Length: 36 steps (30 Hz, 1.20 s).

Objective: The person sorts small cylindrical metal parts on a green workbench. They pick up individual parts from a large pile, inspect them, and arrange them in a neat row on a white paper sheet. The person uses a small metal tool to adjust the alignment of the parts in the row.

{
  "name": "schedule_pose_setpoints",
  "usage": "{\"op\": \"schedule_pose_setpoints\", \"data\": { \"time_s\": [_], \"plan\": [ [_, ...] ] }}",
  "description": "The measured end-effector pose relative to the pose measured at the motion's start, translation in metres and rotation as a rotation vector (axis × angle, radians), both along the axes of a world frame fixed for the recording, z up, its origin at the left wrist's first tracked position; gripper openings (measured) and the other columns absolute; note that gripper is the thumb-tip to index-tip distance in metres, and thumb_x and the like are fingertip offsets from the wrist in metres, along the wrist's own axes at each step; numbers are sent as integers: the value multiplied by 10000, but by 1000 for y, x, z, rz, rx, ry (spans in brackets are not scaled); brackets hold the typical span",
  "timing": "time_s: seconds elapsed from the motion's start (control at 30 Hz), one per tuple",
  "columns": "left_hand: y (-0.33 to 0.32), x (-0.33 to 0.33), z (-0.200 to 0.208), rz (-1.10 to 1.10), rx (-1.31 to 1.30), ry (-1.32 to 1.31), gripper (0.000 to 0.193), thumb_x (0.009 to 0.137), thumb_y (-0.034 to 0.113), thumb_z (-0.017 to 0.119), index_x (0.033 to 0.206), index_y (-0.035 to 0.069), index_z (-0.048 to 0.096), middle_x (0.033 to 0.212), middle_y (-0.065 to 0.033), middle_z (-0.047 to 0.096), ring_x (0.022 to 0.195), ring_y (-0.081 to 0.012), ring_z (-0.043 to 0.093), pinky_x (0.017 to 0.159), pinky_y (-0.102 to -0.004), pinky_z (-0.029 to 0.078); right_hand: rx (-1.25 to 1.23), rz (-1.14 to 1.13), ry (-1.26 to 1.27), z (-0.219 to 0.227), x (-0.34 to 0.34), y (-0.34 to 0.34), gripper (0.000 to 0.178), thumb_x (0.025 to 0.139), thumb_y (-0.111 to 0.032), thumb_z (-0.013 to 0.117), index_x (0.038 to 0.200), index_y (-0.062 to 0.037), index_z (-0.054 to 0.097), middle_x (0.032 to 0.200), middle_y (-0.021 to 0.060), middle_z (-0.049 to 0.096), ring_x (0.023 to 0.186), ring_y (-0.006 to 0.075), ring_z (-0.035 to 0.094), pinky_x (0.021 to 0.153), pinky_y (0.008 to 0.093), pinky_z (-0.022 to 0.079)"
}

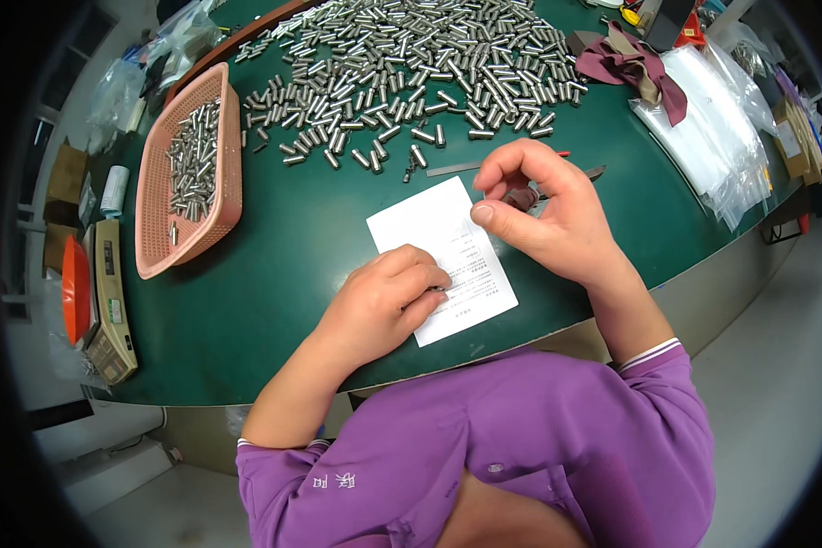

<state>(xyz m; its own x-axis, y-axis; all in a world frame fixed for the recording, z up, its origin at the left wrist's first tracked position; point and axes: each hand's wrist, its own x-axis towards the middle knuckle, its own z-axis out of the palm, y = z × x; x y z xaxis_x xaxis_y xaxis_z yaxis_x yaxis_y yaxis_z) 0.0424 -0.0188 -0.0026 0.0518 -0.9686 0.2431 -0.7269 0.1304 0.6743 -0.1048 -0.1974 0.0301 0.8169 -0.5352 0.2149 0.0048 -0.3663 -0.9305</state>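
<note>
A white printed sheet of paper (411, 219) lies on the green table in front of me. My left hand (384, 301) rests over its left side with the fingers curled together. A small dark bit shows at those fingertips, too little of it to name. My right hand (553, 215) is raised above the sheet's right edge, thumb and forefinger curved with a gap between their tips. Nothing can be made out in that gap. Behind the right hand, partly hidden, are a dark reddish bundle (521, 198) and a thin metal ruler (452, 169).
A large heap of short metal cylinders (411, 55) spreads across the far side of the table (283, 283). Left stands a pink plastic basket (230, 173) with more cylinders, beside a scale (111, 306). Clear plastic bags (703, 119) and a maroon cloth (626, 66) lie right.
</note>
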Motion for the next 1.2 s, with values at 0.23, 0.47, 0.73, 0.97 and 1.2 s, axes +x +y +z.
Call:
{"op": "schedule_pose_setpoints", "data": {
  "time_s": [0.23, 0.47, 0.73, 0.97, 1.2],
  "plan": [
    [-3, 3, 2, 109, -60, -112, 167, 773, -52, 701, 909, 39, 665, 902, -72, 634, 834, -206, 639, 708, -313, 521, -96, 17, -42, -9, 3, 0, 197, 807, -198, 731, 948, -80, 661, 836, 16, 654, 831, 164, 602, 791, 327, 451],
    [-1, 21, -8, 207, -53, 1275, 171, 904, 74, 673, 1056, 44, 601, 986, -67, 593, 802, -124, 566, 711, -245, 489, -113, -36, -50, -9, 4, 0, 189, 828, -205, 703, 959, -77, 660, 824, 20, 646, 816, 180, 585, 804, 333, 445],
    [-1, 27, -1, -71, -51, 1943, 219, 1032, 272, 496, 1021, 59, 542, 893, -8, 468, 717, -66, 421, 619, -185, 408, -214, 38, -13, -8, 3, 3, 182, 836, -125, 709, 989, -40, 659, 879, 32, 623, 843, 136, 556, 674, 265, 476],
    [-1, 30, -5, -148, -61, 2043, 306, 1041, 339, 455, 1035, 54, 563, 840, 0, 454, 657, -65, 399, 569, -186, 380, -198, 25, -43, -14, 5, 5, 185, 825, -182, 699, 970, -73, 660, 820, 17, 647, 811, 181, 578, 785, 339, 457],
    [-3, 30, -6, -40, -109, 1979, 288, 1056, 322, 420, 1017, 59, 531, 855, -5, 450, 664, -65, 398, 581, -185, 384, -221, 43, -63, -24, 9, 4, 181, 820, -172, 701, 971, -82, 659, 812, 19, 646, 812, 191, 584, 791, 347, 457]
  ]
}}
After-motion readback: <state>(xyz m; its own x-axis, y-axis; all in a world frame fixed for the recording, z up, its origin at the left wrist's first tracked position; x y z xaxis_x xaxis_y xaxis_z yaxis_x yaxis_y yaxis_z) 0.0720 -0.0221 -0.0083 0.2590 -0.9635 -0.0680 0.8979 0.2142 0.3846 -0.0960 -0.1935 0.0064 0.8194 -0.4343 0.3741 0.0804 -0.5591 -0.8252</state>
